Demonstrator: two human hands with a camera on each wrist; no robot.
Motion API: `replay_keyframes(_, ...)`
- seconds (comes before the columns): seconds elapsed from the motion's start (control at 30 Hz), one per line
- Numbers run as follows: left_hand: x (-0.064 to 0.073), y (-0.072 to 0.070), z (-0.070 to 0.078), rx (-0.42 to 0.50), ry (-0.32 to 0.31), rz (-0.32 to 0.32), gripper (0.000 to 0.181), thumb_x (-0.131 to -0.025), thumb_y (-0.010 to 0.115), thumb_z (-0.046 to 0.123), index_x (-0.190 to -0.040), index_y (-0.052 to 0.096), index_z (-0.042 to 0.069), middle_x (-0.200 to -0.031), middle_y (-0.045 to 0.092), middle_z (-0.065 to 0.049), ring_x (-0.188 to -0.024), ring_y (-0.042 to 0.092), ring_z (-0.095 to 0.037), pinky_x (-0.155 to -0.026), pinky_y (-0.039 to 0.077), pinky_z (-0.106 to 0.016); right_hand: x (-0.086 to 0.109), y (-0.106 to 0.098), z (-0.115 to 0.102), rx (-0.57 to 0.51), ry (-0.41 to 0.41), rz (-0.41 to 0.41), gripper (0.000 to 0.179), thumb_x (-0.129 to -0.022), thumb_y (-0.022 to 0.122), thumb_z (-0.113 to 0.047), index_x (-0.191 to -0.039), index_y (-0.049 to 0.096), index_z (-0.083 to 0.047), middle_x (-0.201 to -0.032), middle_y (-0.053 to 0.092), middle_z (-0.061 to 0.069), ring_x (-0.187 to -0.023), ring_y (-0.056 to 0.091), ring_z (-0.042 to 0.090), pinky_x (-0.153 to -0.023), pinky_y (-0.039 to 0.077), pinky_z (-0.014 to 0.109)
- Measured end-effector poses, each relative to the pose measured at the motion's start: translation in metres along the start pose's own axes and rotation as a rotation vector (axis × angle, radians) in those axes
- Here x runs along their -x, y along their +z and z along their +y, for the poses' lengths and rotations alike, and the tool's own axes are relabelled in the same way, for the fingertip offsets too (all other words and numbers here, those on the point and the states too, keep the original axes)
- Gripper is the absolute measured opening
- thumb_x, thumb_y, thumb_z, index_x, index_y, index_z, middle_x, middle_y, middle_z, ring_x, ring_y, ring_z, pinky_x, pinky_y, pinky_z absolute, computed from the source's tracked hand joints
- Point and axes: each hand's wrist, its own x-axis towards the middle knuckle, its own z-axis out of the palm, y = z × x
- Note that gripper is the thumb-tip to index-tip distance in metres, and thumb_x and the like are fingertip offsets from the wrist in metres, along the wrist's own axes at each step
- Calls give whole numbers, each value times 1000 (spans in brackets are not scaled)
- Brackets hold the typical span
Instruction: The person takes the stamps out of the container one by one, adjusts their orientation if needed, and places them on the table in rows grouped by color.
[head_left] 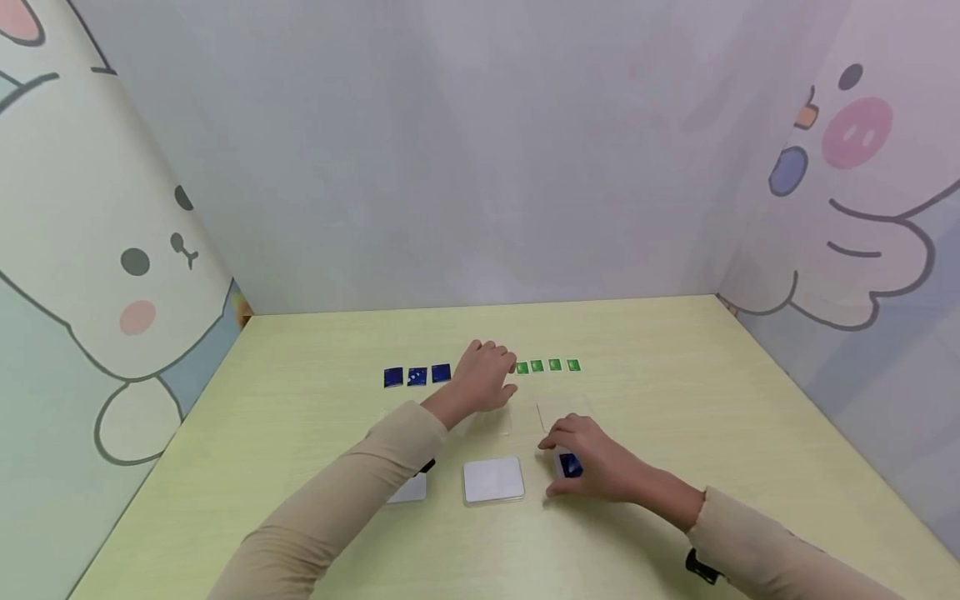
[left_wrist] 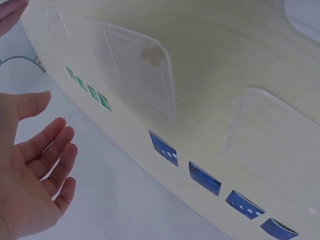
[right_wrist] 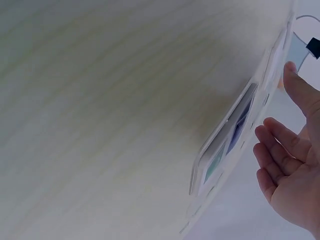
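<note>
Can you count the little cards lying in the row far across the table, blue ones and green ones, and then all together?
Blue cards: 4 (the left hand hides one in the head view, but the left wrist view shows it)
Green cards: 4
Total: 8

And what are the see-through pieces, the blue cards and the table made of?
The see-through pieces seem smooth plastic: the table shows through and their edges catch light. The blue cards look like printed paper or thin plastic; they're thin and patterned. The table may be matte wood or wood-print, with faint grain streaks.
</note>
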Motion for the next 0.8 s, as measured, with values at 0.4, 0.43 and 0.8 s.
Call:
replay_keyframes(0.4,10,-3,7,11,36,30,30,-92,65,38,-112,67,15,-113,69,0,-103,58,-19,-96,43,-36,7,-6,8,6,61,-16,51,-73,83,-45,-110,70,-13,-106,68,-3,-103,58,17,-96,47,49)
replay_keyframes(0.43,11,-3,8,7,42,36,30,-92,65,38,-112,67,16,-112,69,1,-103,59,-18,-96,43,-37,8,-6,8,7,68,-19,51,-73,83,-45,-110,70,-13,-106,68,-3,-103,58,17,-96,46,49)
replay_keyframes(0.8,23,-2,20,-20,69,31,31,-92,64,41,-112,67,18,-114,68,2,-107,58,-17,-98,43,-35,18,-12,19,26,87,3,48,-72,85,-41,-109,69,-14,-105,67,-3,-101,57,16,-95,46,50)
